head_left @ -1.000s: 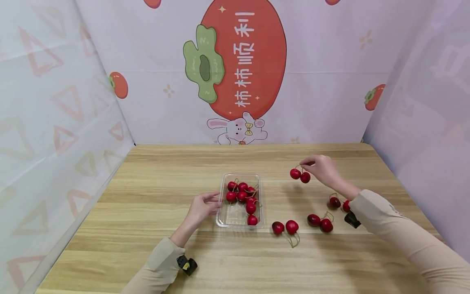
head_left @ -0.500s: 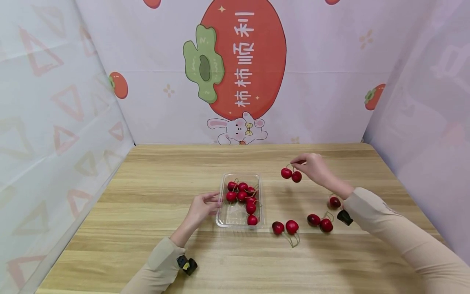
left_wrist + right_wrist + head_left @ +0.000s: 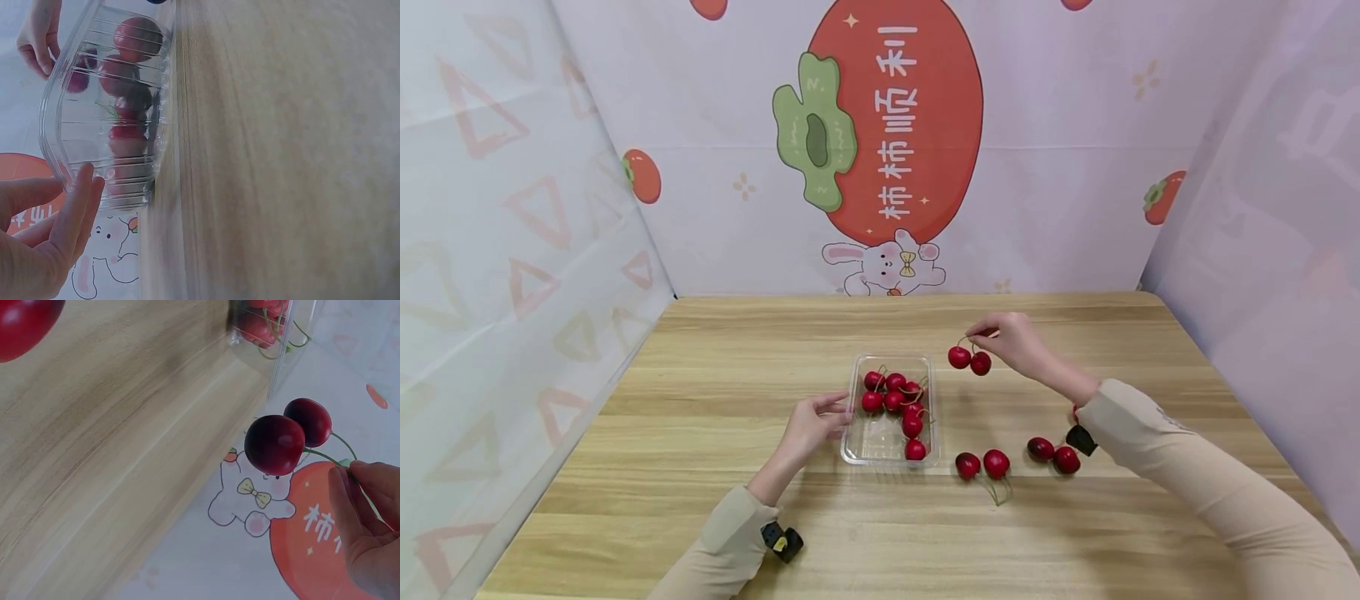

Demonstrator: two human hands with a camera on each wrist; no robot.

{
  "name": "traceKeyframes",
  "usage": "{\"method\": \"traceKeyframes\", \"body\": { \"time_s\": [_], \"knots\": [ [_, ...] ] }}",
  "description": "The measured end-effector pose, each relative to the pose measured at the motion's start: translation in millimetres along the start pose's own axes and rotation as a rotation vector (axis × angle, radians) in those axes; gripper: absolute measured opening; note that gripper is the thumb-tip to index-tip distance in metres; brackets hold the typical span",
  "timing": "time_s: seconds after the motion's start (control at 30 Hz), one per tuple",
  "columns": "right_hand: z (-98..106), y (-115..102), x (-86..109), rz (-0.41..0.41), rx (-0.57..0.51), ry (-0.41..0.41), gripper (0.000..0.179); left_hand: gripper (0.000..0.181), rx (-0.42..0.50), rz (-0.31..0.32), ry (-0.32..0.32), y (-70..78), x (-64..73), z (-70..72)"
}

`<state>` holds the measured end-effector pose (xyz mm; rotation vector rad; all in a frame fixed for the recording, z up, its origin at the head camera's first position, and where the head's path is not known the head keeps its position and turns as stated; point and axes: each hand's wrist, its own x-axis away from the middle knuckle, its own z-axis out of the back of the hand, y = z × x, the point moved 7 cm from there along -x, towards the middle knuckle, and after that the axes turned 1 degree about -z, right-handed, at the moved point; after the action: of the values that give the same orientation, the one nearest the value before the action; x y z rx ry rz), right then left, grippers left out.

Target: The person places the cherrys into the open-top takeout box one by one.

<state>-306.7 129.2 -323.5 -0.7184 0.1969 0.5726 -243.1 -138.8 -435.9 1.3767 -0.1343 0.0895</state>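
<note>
In the head view my right hand (image 3: pixel 1011 340) pinches the stems of a pair of red cherries (image 3: pixel 969 360). The pair hangs above the table, right of a clear plastic box (image 3: pixel 880 454). Thumb and fingertips meet on the green stems in the right wrist view, with both cherries (image 3: pixel 275 445) dangling free. Several cherries (image 3: pixel 895 401) lie inside the box, along its back and right side. My left hand (image 3: pixel 808 425) touches the box's left side with nearly straight fingers. Through the ribbed wall of the box (image 3: pixel 94 134), the left wrist view shows the cherries inside.
A pair of cherries (image 3: pixel 982 465) lies on the wooden table (image 3: pixel 715 467) right of the box, with another pair (image 3: pixel 1053 455) beyond it. One more cherry (image 3: pixel 1076 413) is mostly hidden by the right sleeve (image 3: pixel 1138 425). Patterned cloth (image 3: pixel 1037 167) surrounds the table's back and sides.
My right hand has carried the cherry pair leftward, closer to the box. The left hand and the box have stayed in place. My right sleeve now covers more of the cherries at far right.
</note>
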Motion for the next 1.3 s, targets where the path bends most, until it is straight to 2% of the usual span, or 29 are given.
{"method": "traceKeyframes", "body": {
  "time_s": [0.23, 1.07, 1.3],
  "knots": [
    [-10.9, -13.7, -6.7, 0.049, -0.036, -0.007, 0.008, 0.039, -0.005, -0.001, -0.003, 0.4, 1.2, 0.4],
    [-50.8, -52.4, -29.4, 0.078, -0.075, -0.127, 0.008, 0.039, -0.011, -0.005, 0.003, 1.6, 0.9, 0.0],
    [-58.5, -59.4, -31.8, 0.108, -0.08, -0.138, 0.008, 0.038, -0.016, -0.003, 0.003, 1.6, 0.5, 0.4]
  ]
}}
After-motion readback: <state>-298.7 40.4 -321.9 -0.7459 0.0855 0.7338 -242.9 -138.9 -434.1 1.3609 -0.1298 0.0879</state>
